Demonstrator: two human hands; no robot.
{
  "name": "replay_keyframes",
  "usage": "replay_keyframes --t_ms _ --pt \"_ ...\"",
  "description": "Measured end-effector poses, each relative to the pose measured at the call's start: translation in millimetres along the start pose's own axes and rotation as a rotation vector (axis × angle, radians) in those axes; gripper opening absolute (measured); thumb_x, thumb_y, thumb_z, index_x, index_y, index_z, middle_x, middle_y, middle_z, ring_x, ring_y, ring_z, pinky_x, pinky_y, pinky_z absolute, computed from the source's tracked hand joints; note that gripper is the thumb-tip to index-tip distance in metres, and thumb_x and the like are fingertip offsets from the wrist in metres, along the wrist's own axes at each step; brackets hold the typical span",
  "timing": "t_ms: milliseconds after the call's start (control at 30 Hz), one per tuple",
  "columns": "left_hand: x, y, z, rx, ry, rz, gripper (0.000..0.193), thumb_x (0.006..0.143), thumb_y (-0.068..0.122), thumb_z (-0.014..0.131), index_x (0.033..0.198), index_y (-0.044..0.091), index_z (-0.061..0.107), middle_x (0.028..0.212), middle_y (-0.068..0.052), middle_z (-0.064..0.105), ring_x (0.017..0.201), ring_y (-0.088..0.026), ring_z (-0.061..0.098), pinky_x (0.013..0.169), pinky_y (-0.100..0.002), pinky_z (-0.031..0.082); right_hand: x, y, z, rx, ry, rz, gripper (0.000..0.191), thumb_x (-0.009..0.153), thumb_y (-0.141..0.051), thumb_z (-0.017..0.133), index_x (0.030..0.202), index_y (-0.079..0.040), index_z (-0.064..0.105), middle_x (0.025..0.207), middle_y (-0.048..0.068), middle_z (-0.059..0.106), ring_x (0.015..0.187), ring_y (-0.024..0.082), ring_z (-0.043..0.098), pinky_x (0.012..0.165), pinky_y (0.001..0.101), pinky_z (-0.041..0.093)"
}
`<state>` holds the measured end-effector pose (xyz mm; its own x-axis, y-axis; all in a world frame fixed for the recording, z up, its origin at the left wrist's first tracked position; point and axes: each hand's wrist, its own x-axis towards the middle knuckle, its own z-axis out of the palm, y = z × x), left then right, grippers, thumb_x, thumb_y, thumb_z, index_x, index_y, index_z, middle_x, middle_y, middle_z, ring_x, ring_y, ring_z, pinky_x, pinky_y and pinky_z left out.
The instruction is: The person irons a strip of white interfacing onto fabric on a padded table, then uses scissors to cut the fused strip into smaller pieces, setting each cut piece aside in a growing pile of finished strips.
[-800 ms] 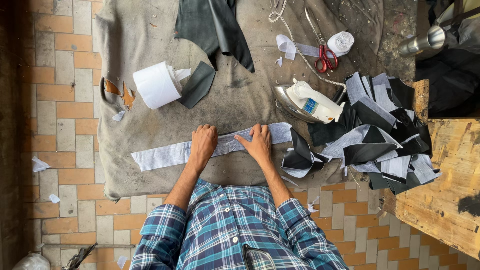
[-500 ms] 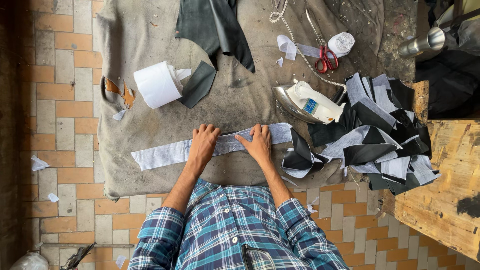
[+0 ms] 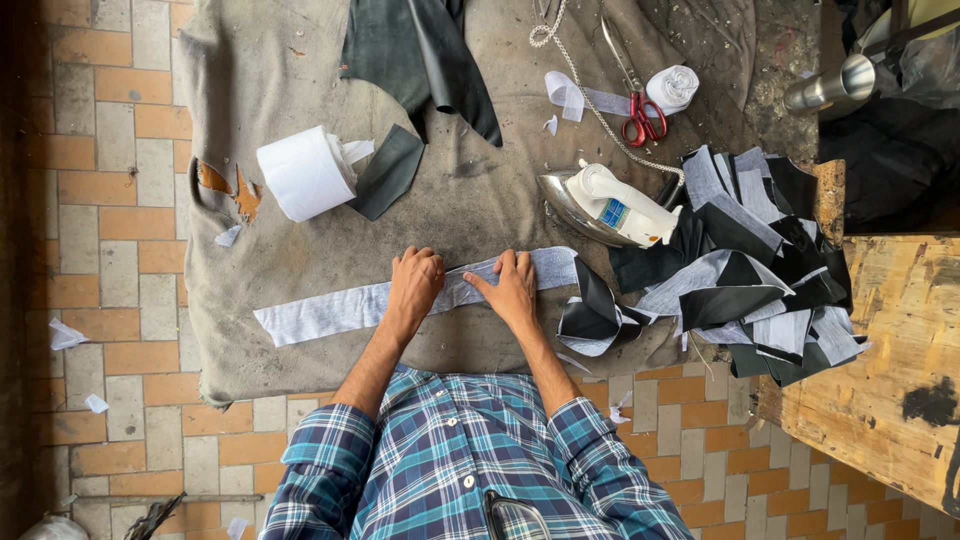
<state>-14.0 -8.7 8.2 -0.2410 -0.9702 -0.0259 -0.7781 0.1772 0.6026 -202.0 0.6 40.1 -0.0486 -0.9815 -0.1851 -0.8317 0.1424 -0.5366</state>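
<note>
**Both hands flat on a strip of pale cloth**

Here, a long strip of pale grey-white fabric (image 3: 400, 295) lies across the near part of the worktop (image 3: 290, 80), which is covered by a worn grey-brown cloth. The strip runs from the near left, under both hands, toward the right, where it meets a curled black-and-white cut piece (image 3: 592, 315).

Just beyond that curled piece stands a white and silver clothes iron (image 3: 610, 205), and to its right a heap of black and grey fabric pieces (image 3: 760, 260) spills over the worktop's edge. Farther back lie red-handled scissors (image 3: 640, 105), a small roll of white tape (image 3: 672, 88) and a twisted cord (image 3: 570, 70). On the left sit a large white roll (image 3: 300, 172) with a dark grey patch (image 3: 388, 170) beside it, and a big dark green-black sheet (image 3: 420, 50) lies at the far edge.

The left hand (image 3: 413, 287) rests palm down on the strip, fingers together and closed on nothing. The right hand (image 3: 513, 290) also presses flat on it, fingers spread, thumb pointing toward the left hand. Nothing stands between them. Both forearms reach forward from plaid blue sleeves (image 3: 330, 460).
</note>
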Motion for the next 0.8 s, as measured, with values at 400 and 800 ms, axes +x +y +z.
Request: replay_keyframes --t_ms 400,800 --pt "6 13 9 0.205 -0.103 0.049 0.017 0.081 0.000 0.065 0.097 0.004 0.069 0.102 -0.008 0.064 0.103 -0.028 0.060 0.080 -0.048 0.046 3 1 0 -0.023 -0.011 0.014 0.069 0.076 -0.062 0.085 0.097 -0.005 0.051 0.101 0.011 0.043 0.095 0.028 0.047 0.083 0.0455 0.045" --pt "14 21 16 0.242 -0.191 -0.058 0.019 0.080 0.004 0.068 0.098 0.006 0.071 0.116 -0.011 0.062 0.108 -0.034 0.058 0.079 -0.053 0.050 3 0 0 -0.001 0.017 0.007 0.067 0.076 -0.058 0.087 0.097 -0.005 0.051 0.101 0.012 0.044 0.095 0.030 0.049 0.082 0.0469 0.045"
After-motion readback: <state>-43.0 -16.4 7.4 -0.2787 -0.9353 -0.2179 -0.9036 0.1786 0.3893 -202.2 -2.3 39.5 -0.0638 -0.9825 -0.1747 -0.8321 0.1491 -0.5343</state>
